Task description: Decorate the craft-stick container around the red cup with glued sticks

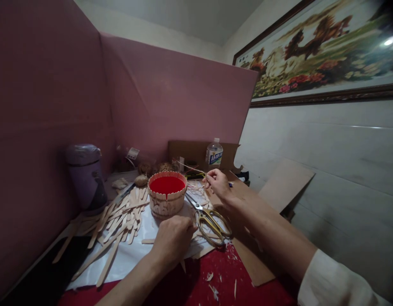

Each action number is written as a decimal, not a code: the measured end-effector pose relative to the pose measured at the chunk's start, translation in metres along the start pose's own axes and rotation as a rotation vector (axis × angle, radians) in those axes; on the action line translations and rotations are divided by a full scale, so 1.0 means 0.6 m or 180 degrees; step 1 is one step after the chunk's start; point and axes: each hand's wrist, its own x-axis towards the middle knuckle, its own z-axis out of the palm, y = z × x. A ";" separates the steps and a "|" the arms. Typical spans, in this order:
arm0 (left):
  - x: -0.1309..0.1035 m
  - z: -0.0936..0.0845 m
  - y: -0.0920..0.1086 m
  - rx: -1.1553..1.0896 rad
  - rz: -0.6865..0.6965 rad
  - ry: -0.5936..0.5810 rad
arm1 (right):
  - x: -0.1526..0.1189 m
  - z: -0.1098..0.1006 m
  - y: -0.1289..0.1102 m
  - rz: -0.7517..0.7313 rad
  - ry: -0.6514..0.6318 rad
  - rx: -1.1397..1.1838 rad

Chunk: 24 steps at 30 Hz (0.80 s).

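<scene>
Straw strands (pixel 192 169) are what I am working with: my right hand (pixel 217 182) is pinching a thin pale strand between fingertips, and its long axis is running from my fingers back and to the left, toward the far end of the bench (pixel 215 276), rising slightly. My left hand (pixel 172 242) is resting palm down, fingers curled loosely, on the white sheet (pixel 132 250) just in front of the stick basket (pixel 166 197); I cannot tell whether it is gripping anything underneath. Judging by how things lie, the basket walls are looking finished, a ring of wooden sticks standing upright around a red inside, while the straw is not yet on it, so wrapping or trimming seems left. Loose craft sticks (pixel 116 225) are lying scattered left of the basket, and the scissors (pixel 209 219) are lying closed between my hands, blades pointing toward the basket.
</scene>
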 end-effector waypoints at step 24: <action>0.000 0.000 0.001 -0.0005 0.0035 0.0071 | -0.050 -0.007 0.008 0.0686 -0.0640 0.0536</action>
